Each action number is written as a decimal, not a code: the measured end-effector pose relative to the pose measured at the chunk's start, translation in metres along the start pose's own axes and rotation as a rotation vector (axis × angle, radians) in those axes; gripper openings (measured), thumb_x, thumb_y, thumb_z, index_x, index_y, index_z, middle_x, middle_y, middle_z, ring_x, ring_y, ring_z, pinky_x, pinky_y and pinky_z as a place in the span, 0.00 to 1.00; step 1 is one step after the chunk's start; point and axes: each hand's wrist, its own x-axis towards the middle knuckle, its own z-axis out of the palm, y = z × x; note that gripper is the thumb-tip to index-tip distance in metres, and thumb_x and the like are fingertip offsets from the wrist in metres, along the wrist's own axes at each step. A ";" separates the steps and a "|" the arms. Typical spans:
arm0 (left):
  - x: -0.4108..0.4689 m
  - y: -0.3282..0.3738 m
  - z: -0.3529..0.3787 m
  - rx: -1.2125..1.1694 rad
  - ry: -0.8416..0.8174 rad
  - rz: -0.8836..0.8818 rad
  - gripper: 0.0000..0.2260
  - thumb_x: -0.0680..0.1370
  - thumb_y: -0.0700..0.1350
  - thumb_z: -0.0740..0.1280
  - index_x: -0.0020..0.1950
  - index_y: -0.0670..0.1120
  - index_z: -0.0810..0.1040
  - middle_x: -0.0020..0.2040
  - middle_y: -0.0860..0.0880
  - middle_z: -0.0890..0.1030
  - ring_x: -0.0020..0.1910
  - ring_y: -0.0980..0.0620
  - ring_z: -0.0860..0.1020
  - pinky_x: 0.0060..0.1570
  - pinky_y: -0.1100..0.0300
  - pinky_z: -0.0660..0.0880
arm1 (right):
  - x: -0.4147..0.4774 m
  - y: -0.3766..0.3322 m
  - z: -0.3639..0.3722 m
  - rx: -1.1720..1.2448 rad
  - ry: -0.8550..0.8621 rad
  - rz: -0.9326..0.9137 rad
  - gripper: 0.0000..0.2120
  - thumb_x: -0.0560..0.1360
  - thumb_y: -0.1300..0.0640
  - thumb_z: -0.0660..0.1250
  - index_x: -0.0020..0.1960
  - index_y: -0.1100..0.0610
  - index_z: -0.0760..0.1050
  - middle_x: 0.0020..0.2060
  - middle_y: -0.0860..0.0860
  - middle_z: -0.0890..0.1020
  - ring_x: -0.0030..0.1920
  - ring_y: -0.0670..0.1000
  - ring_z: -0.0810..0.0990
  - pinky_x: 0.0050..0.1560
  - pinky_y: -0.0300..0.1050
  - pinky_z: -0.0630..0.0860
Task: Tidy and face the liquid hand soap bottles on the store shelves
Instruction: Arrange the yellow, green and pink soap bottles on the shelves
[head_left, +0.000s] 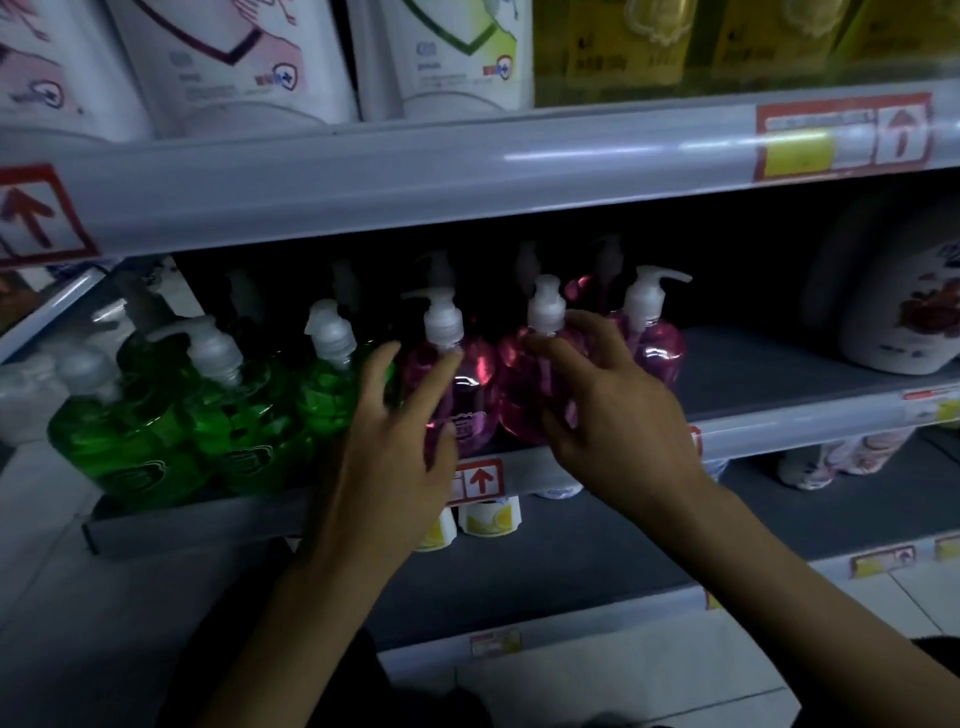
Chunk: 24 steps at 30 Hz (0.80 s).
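head view, the only one we've got: looking down at the middle shelf (779, 423), dim in there, with a row of pump bottles along its near edge. green bottles (239, 415) on the left, three pink ones to their right, and both hands are in on the pink.

the left hand (395, 431) has its fingers spread and fairly straight. the tips rest on the shoulder of the left pink bottle (467, 384), the thumb low on its front beside the label. the right hand (618, 415) wraps the middle pink bottle (519, 384), fingers curled round it up by the neck. the right pink bottle (657, 345) stands just past those knuckles, a little farther in, untouched.

all three stand upright, long axis vertical, straight ahead of the hands. now the pumps: the left one's spout points left, the right one's points right, and the middle pump (545, 306) shows no spout from here.

my read: the right hand is the one placed to act, and the move is a turn about that upright axis to bring spout and label to the front. far right, a white bottle (904, 312).
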 end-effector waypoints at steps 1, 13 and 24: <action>-0.005 -0.005 -0.007 -0.008 0.090 -0.016 0.24 0.75 0.40 0.68 0.70 0.52 0.70 0.71 0.43 0.64 0.48 0.57 0.72 0.45 0.76 0.64 | 0.000 -0.010 -0.003 0.007 0.047 0.005 0.25 0.71 0.53 0.69 0.67 0.47 0.69 0.68 0.53 0.68 0.43 0.57 0.81 0.29 0.44 0.74; -0.004 -0.051 -0.031 -0.028 -0.176 -0.200 0.30 0.79 0.50 0.62 0.73 0.71 0.50 0.79 0.53 0.43 0.63 0.49 0.72 0.45 0.68 0.66 | 0.021 -0.070 0.023 -0.074 -0.175 -0.038 0.28 0.70 0.51 0.61 0.70 0.44 0.67 0.69 0.58 0.69 0.34 0.60 0.83 0.26 0.43 0.70; -0.027 -0.075 -0.084 0.031 0.114 -0.148 0.22 0.72 0.42 0.70 0.66 0.51 0.74 0.69 0.40 0.66 0.50 0.63 0.63 0.42 0.77 0.63 | 0.000 -0.134 0.015 -0.075 -0.186 0.001 0.35 0.68 0.56 0.70 0.72 0.44 0.61 0.72 0.59 0.64 0.33 0.59 0.82 0.24 0.45 0.70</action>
